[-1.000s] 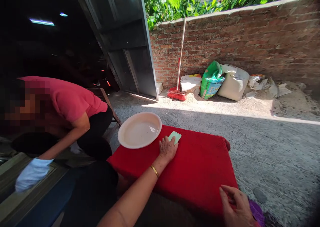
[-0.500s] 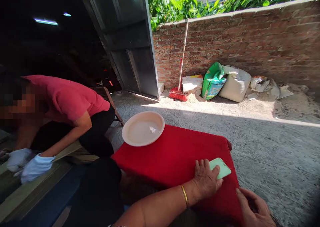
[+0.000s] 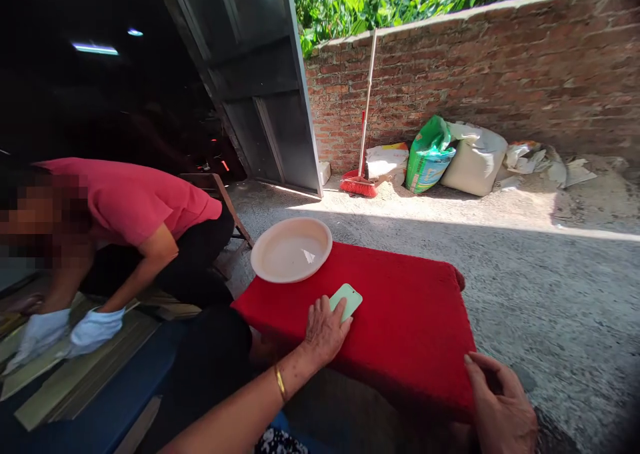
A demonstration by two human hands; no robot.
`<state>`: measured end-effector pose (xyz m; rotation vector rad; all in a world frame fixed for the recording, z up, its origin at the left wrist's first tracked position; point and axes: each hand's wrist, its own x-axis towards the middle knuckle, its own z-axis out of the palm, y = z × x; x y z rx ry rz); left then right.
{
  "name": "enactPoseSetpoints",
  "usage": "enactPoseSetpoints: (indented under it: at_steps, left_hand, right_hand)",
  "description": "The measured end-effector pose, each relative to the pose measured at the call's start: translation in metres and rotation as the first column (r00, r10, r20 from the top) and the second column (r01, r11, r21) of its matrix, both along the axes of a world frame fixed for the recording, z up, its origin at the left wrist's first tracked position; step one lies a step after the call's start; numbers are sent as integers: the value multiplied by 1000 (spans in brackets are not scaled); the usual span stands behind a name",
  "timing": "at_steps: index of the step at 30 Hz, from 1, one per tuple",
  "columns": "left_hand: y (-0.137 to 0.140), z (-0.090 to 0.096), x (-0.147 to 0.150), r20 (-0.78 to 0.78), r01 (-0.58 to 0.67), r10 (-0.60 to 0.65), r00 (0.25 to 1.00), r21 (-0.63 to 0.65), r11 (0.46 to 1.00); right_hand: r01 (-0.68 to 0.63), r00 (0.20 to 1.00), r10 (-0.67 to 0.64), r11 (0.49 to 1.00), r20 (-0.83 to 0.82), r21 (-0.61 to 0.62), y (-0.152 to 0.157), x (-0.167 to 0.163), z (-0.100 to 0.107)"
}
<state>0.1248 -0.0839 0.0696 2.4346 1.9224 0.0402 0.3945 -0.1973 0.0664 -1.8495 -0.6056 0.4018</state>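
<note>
My left hand (image 3: pixel 327 331), with a gold bangle at the wrist, is closed on a pale green, phone-shaped slab (image 3: pixel 351 299) that has a small dark dot at its far end. The slab lies against the red cloth (image 3: pixel 400 307) covering a low table. At the cloth's right edge, my right hand (image 3: pixel 503 401) is curled with thumb and forefinger together on the cloth; its other fingers are partly hidden. Beyond my left hand, a pale round basin (image 3: pixel 267 273) rests on the table's far left corner.
On the left, a co-worker in a red shirt (image 3: pixel 135 191) bends over stacked flat strips (image 3: pixel 100 367), wearing white gloves (image 3: pixel 97 331). A dark metal door (image 3: pixel 265 107) stands open. A broom (image 3: pixel 359 186), green sack (image 3: pixel 431 157) and white sack (image 3: pixel 477 164) line the brick wall (image 3: pixel 465 74).
My left hand has slid the green slab leftward across the red cloth, towards the basin. My right hand stays at the cloth's right edge. The co-worker's gloved hands have shifted over the strips.
</note>
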Motion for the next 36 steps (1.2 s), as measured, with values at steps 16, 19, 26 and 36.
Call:
enactPoseSetpoints:
  at_steps: [16, 19, 26, 36]
  left_hand:
    - [-27, -7, -70, -58, -31, 29, 998, -47, 998]
    - [-23, 8, -109, -136, -221, 217, 967, -17, 975]
    - [-52, 1, -46, 42, 99, -100, 994, 25, 995]
    - [-55, -13, -81, -11, 105, -106, 994, -36, 994]
  right_hand:
    - [-121, 979, 141, 982, 146, -143, 3, 1, -10]
    - [-157, 973, 176, 979, 151, -132, 2, 7, -22]
    - [-159, 972, 186, 970, 145, -181, 12, -2, -17]
    - [-296, 944, 323, 923, 73, -246, 12, 3, -35]
